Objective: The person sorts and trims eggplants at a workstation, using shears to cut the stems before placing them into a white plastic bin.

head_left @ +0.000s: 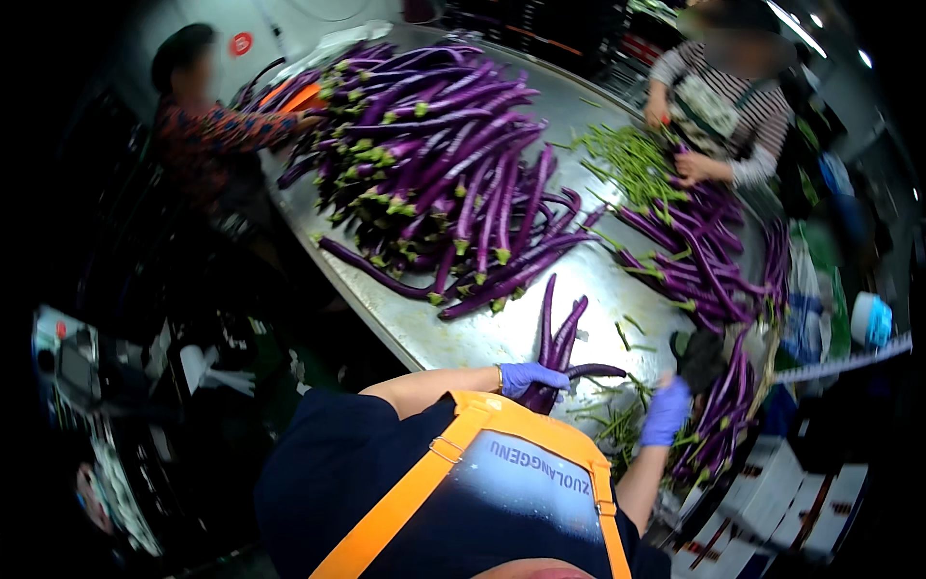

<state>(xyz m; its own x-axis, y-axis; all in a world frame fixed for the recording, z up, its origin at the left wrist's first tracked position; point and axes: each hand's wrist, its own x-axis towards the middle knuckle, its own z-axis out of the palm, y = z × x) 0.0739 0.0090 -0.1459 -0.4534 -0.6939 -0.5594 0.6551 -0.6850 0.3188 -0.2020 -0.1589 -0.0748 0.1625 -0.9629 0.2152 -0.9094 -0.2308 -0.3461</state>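
My left hand (528, 377), in a blue glove, grips the stem ends of a small bunch of long purple eggplants (560, 338) that point away from me on the steel table (482, 338). My right hand (666, 411), also blue-gloved, rests over cut green stems (617, 420) beside trimmed eggplants (719, 415) at the table's right edge; whether it holds anything is hidden. A big heap of long purple eggplants (434, 164) with green caps fills the table's far left half.
One person in a patterned top (207, 135) reaches into the heap from the far left. Another in a striped top (723, 106) works at the far right by green stems (627, 159) and more eggplants (694, 241). Boxes (772, 502) stand lower right.
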